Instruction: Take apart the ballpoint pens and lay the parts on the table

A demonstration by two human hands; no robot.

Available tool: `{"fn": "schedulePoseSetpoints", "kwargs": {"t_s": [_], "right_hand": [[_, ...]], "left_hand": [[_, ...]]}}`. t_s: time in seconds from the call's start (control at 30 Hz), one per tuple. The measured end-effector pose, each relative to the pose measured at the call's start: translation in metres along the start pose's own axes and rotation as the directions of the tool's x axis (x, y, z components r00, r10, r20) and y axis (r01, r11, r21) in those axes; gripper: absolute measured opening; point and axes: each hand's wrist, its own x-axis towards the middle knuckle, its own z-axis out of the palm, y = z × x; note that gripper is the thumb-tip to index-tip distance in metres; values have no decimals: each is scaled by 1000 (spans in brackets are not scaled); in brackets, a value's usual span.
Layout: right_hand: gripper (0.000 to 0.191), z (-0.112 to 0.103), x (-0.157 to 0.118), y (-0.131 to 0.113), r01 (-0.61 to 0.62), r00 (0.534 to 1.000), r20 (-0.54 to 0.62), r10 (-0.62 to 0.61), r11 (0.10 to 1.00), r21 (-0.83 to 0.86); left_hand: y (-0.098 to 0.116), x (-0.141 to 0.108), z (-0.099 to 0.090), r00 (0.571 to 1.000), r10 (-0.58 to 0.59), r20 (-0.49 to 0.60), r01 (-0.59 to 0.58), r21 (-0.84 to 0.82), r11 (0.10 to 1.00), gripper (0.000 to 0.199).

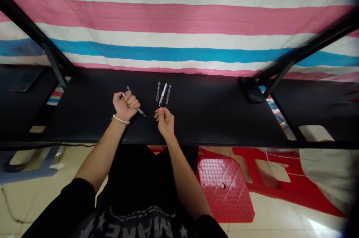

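Observation:
My left hand [126, 105] is closed, palm turned up, around a grey pen [141, 112] whose end sticks out past the little finger; a small silvery piece shows near the thumb. My right hand [166, 119] is curled just below three pens, its thumb and index finger close together; whether it touches one or holds anything small is hard to see. The three pens lie side by side on the black table [213, 114]: a dark one [158, 92] at the left, a white and grey one [163, 94] in the middle, and another dark one [168, 95] at the right.
At the right back of the table lies a black object [252, 91], beside a metal strut. A striped cloth [179, 21] hangs behind. Below the table edge stands a red plastic stool [226, 189]. A dark flat device [28, 79] lies on the surface at far left.

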Motion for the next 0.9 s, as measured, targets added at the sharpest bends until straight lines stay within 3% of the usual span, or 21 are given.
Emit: {"fn": "schedulePoseSetpoints", "kwargs": {"t_s": [0.17,0.3,0.4,0.47,0.57,0.63,0.7,0.8,0.9], "right_hand": [[43,0,0,2,-12,1000,-2,12,1000,-18],[33,1,1,4,-9,1000,-7,9,996,-89],[26,2,2,5,11,1000,-4,-12,987,-163],[23,3,2,6,48,998,-17,-54,968,-245],[16,4,2,7,98,982,-101,-157,894,-437],[11,5,2,8,91,968,-153,-200,845,-527],[16,9,2,9,77,964,-163,-210,807,-585],[35,14,4,8,59,974,-120,-191,731,-680],[50,19,14,7,32,991,-66,-120,671,-740]], "left_hand": [[5,-1,6,995,102,8,-102,-28,994,50],[13,1,3,975,218,35,-216,-68,974,32],[16,13,-7,950,311,-37,-313,-43,949,21],[15,24,-16,887,440,-139,-435,64,898,21],[9,40,-33,694,686,-218,-580,394,713,36],[2,46,-43,619,761,-195,-527,615,586,35],[-3,48,-50,594,791,-145,-404,796,450,43],[-9,45,-54,641,765,-63,-273,913,304,61],[-10,40,-52,672,741,-16,-226,948,225,80]]}}
